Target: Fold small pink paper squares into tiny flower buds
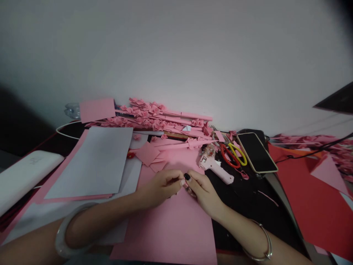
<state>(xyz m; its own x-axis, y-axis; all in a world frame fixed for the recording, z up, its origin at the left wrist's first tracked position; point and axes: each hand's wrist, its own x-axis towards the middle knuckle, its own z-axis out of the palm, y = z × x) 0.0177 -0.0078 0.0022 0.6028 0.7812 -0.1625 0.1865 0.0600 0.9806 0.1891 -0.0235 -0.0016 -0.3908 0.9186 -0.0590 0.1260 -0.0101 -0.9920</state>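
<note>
My left hand (pixel 162 187) and my right hand (pixel 204 191) meet above a large sheet of pink paper (pixel 171 232). Between the pinched fingertips of both is a small folded piece of pink paper (pixel 185 184), mostly hidden by the fingers. Beyond the left hand lie some small pink paper squares (pixel 148 154). A pale pink glue gun (pixel 217 169) rests just past the right hand, beside red-handled scissors (pixel 230 156) and a yellow handle (pixel 238 154).
Pink paper flowers on rolled stems (pixel 149 110) are heaped along the wall. At left are stacked pale sheets (pixel 93 162) and a white box-shaped device (pixel 27 173). A phone (pixel 256 151), a black cable (pixel 317 150) and red paper (pixel 309 198) lie at right.
</note>
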